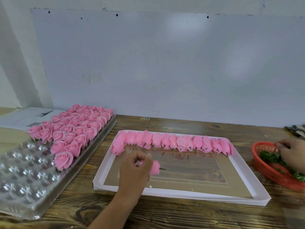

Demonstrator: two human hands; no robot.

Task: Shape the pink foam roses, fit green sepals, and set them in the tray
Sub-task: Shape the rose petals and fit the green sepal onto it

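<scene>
My left hand (134, 169) grips a closed pink foam rose bud (156, 167) above the white shallow box (231, 198); a thin stem pin sticks out to its right. A row of several closed pink buds (173, 142) lies along the box's far edge. My right hand (291, 152) reaches into the orange basket (270, 174) holding green sepals (269, 157), fingers curled among them; whether it holds one I cannot tell. On the left, the clear plastic tray (21, 184) carries several shaped roses (74, 131) with green sepals in its far cells.
The work surface is a dark wooden table (165, 214) against a pale wall. Printed papers (24, 118) lie behind the tray at the far left. Some dark thin tools (295, 129) sit at the far right edge.
</scene>
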